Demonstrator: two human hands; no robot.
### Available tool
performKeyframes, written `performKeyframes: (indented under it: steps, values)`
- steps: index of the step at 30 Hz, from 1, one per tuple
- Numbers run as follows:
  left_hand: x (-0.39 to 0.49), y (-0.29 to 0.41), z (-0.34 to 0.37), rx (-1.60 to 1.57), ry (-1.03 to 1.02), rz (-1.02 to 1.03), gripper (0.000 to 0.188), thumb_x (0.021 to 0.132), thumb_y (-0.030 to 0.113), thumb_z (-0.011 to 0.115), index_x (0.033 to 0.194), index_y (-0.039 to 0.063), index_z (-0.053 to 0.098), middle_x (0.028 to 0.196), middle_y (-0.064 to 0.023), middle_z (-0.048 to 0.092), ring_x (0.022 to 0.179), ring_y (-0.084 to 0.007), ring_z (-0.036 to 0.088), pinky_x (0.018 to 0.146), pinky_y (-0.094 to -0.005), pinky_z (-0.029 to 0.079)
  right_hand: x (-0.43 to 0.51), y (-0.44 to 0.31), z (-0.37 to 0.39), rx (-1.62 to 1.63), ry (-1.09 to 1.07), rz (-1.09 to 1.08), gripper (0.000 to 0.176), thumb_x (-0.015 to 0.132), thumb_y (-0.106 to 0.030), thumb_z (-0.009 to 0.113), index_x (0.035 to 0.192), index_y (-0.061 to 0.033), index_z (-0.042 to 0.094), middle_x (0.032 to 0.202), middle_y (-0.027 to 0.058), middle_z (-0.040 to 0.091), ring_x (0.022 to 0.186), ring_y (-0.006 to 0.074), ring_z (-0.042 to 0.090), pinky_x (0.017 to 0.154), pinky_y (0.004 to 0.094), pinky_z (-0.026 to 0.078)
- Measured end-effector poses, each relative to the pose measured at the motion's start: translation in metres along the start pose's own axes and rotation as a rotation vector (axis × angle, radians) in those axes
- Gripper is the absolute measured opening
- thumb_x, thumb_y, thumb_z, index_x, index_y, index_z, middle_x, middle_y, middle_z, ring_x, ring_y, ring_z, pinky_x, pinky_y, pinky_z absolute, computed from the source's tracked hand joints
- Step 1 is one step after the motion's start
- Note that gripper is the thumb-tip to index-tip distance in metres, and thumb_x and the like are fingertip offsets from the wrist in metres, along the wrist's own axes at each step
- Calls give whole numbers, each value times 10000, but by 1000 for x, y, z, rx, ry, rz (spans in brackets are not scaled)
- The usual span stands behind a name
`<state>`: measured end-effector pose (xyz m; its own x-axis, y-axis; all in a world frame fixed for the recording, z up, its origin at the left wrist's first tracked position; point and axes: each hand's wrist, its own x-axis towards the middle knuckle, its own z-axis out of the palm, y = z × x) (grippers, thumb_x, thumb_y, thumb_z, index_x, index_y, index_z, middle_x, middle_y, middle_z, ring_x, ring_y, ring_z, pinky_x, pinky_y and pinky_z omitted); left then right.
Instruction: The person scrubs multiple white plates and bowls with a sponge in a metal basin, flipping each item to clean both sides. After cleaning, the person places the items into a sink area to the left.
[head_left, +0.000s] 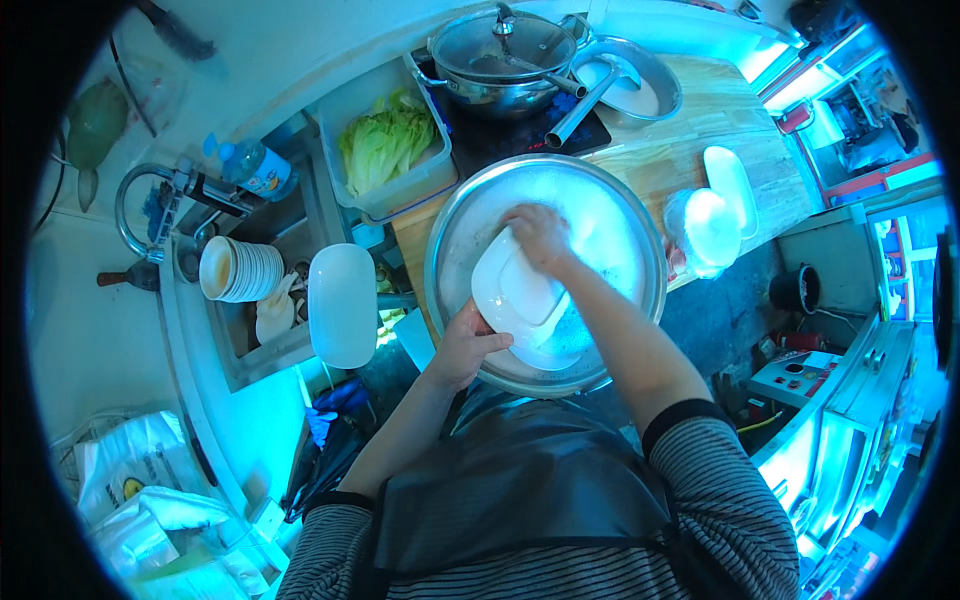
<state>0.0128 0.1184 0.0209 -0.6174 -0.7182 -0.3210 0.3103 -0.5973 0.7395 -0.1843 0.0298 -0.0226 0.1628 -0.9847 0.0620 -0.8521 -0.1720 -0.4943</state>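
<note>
A wide steel basin (437, 315) of foamy water stands before me. Over the water, a white rounded-corner plate (517, 292) is tilted between my hands. My left hand (466, 345) grips its lower left rim, thumb on the near face. Curled over the plate's upper edge is my right hand (536, 234); whether a sponge or cloth lies under those fingers is hidden. Another pale dish (551, 358) shows partly in the suds below the plate.
Left of the basin, a white oblong dish (342, 306) rests at the sink (238, 367), near stacked bowls (244, 270). Beyond are a plastic tub (442, 169) of lettuce (386, 142), a lidded pot (495, 90) and a steel bowl (667, 101). A plastic container (709, 232) stands right.
</note>
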Motion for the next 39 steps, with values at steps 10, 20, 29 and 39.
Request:
performKeyframes:
  steps: [10,20,29,39]
  values:
    - [6,23,1,46,-45,-118,602,804,-24,575,1356,51,346,1240,-128,528,1118,-265,559,927,-425,494,3,30,6,483,-20,908,453,926,-295,310,1137,-22,604,1224,223,553,1148,361,522,995,436,383]
    - [23,37,-15,-503,-11,-105,559,903,336,468,1348,14,367,1315,-165,475,1226,-321,458,1016,-503,379,-20,-106,-24,-76,-84,57,351,833,-210,484,1105,-21,598,1253,167,534,1182,313,505,1001,501,337]
    - [37,28,-20,-406,161,-134,481,996,376,343,1336,38,376,1269,-145,519,1150,-274,537,961,-467,442,-92,-88,-38,-9,24,-231,495,864,-193,460,1353,-131,417,1365,106,423,1289,303,378,1093,522,186]
    - [30,41,-10,-294,397,-108,479,988,355,392,1336,27,360,1265,-154,517,1129,-281,554,921,-457,488,-86,19,-10,278,135,-21,444,979,-265,272,1367,-83,391,1363,164,440,1283,357,382,1097,445,243]
